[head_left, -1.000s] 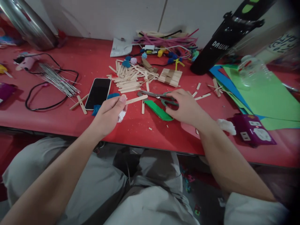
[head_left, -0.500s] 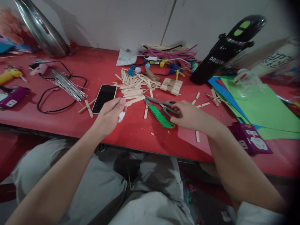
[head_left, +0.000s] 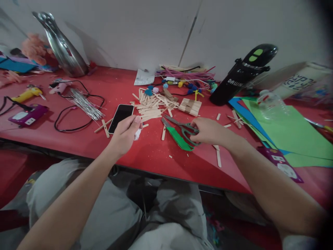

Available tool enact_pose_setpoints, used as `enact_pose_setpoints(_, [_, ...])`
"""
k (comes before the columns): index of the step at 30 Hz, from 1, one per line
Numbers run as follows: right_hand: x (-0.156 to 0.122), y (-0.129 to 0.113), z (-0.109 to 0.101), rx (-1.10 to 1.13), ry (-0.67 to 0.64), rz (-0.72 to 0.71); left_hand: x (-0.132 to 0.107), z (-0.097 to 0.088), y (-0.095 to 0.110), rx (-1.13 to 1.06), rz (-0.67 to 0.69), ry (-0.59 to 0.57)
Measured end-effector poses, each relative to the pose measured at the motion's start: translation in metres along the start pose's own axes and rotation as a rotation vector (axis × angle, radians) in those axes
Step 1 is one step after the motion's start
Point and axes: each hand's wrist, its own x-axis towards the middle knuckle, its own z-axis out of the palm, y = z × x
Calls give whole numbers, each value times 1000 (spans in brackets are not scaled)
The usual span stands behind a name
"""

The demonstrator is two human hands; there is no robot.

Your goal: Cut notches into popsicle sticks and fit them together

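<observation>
Low over the red table, my left hand is closed, thumb pressed on its curled fingers; whatever lies inside is hidden. A crumpled white scrap shows under its fingertips. My right hand grips the handles of dark grey-green scissors, whose blades point left toward the loose wooden craft sticks. Just below the blades lies a cutter with a bright green toothed handle. A notched stick sits to the left of it. Beside my left hand is a phone with a dark screen.
Behind the sticks are a bundled stick stack, pom-poms and pink pipe cleaners. A black bottle and coloured paper stand or lie right. Metal wires, a glue gun and a steel flask are left.
The view has tilted up a little, so the table things sit lower and mostly farther right. My right hand stays on the scissors. A stick that lay at my left fingertips no longer stands out there.
</observation>
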Motion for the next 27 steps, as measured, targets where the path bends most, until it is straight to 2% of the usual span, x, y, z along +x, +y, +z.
enact_pose_setpoints(3, [-6, 12, -3, 140, -2, -44, 0, -1, 0, -23, 26, 72])
enact_pose_setpoints(5, [-13, 19, -5, 526, 25, -22, 0, -1, 0, -44, 34, 106])
enact_pose_setpoints(7, [-20, 18, -6, 812, -1, -14, 0, 0, 0, -64, 39, 120])
enact_pose_setpoints(8, [-24, 15, -4, 944, -17, -18, 0, 1, 0, -69, 43, 121])
enact_pose_setpoints(10, [-29, 1, 0, 1142, -14, -112, 0, 3, 0, -68, 56, 117])
enact_pose_setpoints(12, [-31, -19, 7, 1193, 2, -182, 1, 5, -1, -57, 69, 119])
enact_pose_setpoints(16, [-27, -50, 14, 1233, -59, -231, 4, 4, -3, -21, 69, 168])
enact_pose_setpoints(19, [-25, -60, 16, 1227, -132, -396, 6, 1, -4, 16, 55, 226])
enact_pose_setpoints(21, [-27, -61, 17, 1212, -182, -442, 7, -1, -5, 40, 44, 257])
enact_pose_setpoints(24, [-31, -64, 25, 1194, -191, -380, 6, 0, -6, 53, 46, 266])
enact_pose_setpoints(27, [-34, -69, 36, 1134, -116, -297, 4, 5, -6, 56, 66, 241])
